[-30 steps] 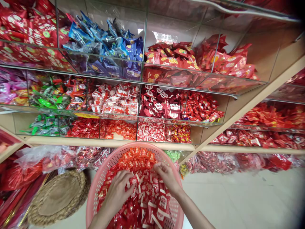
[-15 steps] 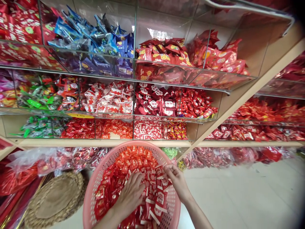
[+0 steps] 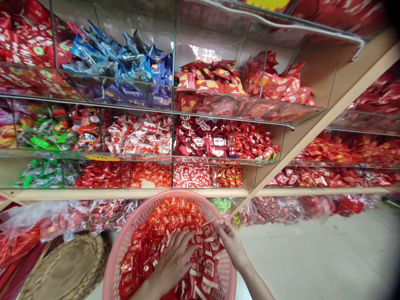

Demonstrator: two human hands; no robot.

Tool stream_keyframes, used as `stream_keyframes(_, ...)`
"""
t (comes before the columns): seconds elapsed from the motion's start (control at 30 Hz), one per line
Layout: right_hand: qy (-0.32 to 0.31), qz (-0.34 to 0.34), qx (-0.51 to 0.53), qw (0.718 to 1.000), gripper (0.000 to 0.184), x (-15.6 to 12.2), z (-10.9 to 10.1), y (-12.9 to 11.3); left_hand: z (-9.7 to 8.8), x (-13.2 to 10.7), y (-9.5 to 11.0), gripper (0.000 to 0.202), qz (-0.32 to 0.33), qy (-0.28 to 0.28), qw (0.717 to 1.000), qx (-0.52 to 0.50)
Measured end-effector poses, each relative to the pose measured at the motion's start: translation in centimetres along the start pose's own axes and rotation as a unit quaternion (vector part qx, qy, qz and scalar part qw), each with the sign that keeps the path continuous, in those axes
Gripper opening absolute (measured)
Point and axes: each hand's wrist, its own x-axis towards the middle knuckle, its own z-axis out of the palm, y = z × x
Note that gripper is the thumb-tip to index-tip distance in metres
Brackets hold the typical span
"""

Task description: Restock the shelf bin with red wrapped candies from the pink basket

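A pink perforated plastic basket holds many small wrapped candies, with orange-red ones heaped toward the far side and red-and-white ones on the right. My left hand lies palm down on the candies in the middle, its fingers apart. At the basket's right inner side, my right hand pinches the edge of a red wrapped candy between thumb and fingers. The candies under my left palm are hidden.
Shelves with clear dividers stand ahead, filled with blue packets, red packets and other sweets. Below the lowest board lie plastic bags of candies. A woven round basket is on the left; pale floor tiles show at right.
The view has tilted slightly, so the shelves sit a little lower. My left hand has shifted slightly right over the candies. My right hand keeps its pinch in nearly the same place.
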Motion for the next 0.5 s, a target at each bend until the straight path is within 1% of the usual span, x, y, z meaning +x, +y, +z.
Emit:
stream_keyframes(0.07,-0.007,-0.02,-0.013,1.0,0.034,1.4,-0.1,-0.2,-1.0,0.0,-2.0,0.03,-0.037,0.052,0.998,0.014)
stream_keyframes(0.13,-0.014,-0.06,-0.047,0.997,0.033,3.4,-0.1,-0.7,-2.3,-0.2,-4.7,0.03,-0.102,0.109,0.988,0.045)
stream_keyframes(0.2,-0.022,-0.109,-0.099,0.989,0.03,5.9,0.0,-1.4,-3.6,-0.7,-7.6,0.031,-0.189,0.165,0.965,0.076)
stream_keyframes(0.23,-0.027,-0.132,-0.129,0.982,0.029,7.3,0.1,-1.9,-4.1,-1.1,-8.9,0.034,-0.234,0.183,0.95,0.095)
stream_keyframes(0.3,-0.042,-0.161,-0.21,0.963,0.024,10.2,0.6,-2.9,-4.8,-2.0,-11.0,0.042,-0.318,0.2,0.917,0.134)
stream_keyframes(0.33,-0.053,-0.168,-0.278,0.944,0.022,11.6,0.9,-3.4,-4.9,-2.5,-11.7,0.046,-0.348,0.197,0.906,0.143)
stream_keyframes(0.37,-0.069,-0.168,-0.361,0.915,0.021,13.0,1.2,-4.0,-4.9,-2.9,-12.1,0.049,-0.368,0.189,0.898,0.147)
stream_keyframes(0.43,-0.105,-0.152,-0.516,0.837,0.023,15.3,1.9,-5.0,-4.6,-3.6,-12.5,0.053,-0.392,0.164,0.893,0.147)
stream_keyframes(0.47,-0.122,-0.139,-0.568,0.802,0.023,16.4,2.2,-5.4,-4.3,-3.9,-12.5,0.054,-0.396,0.151,0.895,0.142)
stream_keyframes(0.5,-0.139,-0.125,-0.602,0.777,0.022,17.3,2.5,-5.8,-4.1,-4.0,-12.5,0.055,-0.397,0.14,0.897,0.137)
